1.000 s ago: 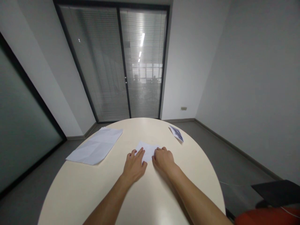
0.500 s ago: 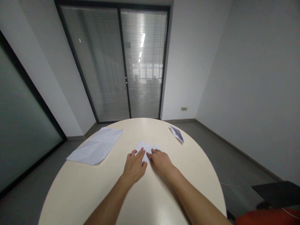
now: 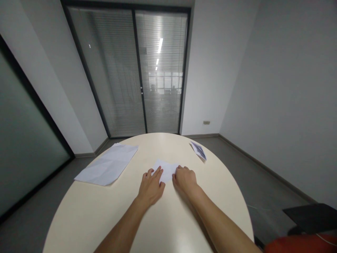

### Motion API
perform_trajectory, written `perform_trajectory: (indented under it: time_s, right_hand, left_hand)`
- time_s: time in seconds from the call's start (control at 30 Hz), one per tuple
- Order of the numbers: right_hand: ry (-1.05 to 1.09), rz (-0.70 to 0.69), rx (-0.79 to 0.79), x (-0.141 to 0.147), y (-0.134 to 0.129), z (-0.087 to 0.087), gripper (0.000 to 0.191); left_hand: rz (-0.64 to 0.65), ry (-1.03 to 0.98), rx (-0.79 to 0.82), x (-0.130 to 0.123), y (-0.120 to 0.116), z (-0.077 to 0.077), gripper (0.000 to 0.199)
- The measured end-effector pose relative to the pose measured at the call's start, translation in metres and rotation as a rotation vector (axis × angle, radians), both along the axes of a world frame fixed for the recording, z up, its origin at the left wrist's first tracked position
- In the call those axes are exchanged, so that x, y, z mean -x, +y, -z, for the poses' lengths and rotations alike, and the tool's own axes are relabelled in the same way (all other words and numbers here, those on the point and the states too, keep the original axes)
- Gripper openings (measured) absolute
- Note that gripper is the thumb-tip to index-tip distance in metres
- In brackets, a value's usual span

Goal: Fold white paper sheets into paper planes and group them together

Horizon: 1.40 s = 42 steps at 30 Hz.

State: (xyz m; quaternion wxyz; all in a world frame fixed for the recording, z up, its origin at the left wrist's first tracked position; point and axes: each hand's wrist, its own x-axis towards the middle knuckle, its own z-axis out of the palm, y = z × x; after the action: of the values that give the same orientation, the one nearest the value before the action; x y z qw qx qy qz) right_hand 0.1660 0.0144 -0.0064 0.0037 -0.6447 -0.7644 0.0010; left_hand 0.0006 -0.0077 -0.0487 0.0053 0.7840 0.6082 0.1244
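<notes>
A small piece of white folded paper (image 3: 168,171) lies on the table in front of me. My left hand (image 3: 152,186) rests over its left part, fingers apart and pressing down on it. At the paper's right edge is my right hand (image 3: 185,181), its fingers curled together with the edge between or under them. The fingertips of the right hand are partly hidden, as is the paper's right corner.
The round cream table (image 3: 110,214) carries a larger creased white sheet (image 3: 107,164) on the left. A small folded paper with a dark printed picture (image 3: 198,150) lies at the back right. Beyond the table's right edge are a black flat object (image 3: 312,218) and something red (image 3: 300,244).
My right hand has slid to the right, from the middle of the paper to its right edge, and its fingers have curled in. The left hand has stayed in place.
</notes>
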Motion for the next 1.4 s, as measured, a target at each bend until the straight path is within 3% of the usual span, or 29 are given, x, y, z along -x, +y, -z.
perform_trajectory:
  time_s: [0.17,0.37,0.53,0.83,1.0,1.4]
  right_hand:
    - [0.011,0.028,-0.05,-0.001,0.003,0.006,0.044]
    - [0.184,-0.35,-0.076,0.003,0.008,0.024,0.049]
    - [0.242,-0.312,0.024,0.006,0.012,0.034,0.054]
    - [0.266,-0.303,0.078,0.003,0.01,0.027,0.055]
    - [0.268,-0.296,0.109,0.002,0.009,0.029,0.058]
    - [0.227,-0.182,0.145,0.002,0.007,0.025,0.065]
  left_hand:
    - [0.003,0.008,0.004,0.0,0.001,0.0,0.058]
    - [0.003,0.013,-0.01,0.002,0.001,0.002,0.057]
    - [-0.021,0.01,-0.041,0.001,0.0,0.002,0.055]
    - [-0.18,0.07,-0.072,0.002,-0.002,0.006,0.052]
    - [-0.231,0.127,0.004,0.004,-0.003,0.014,0.061]
    - [-0.367,0.181,0.069,0.01,-0.004,0.014,0.071]
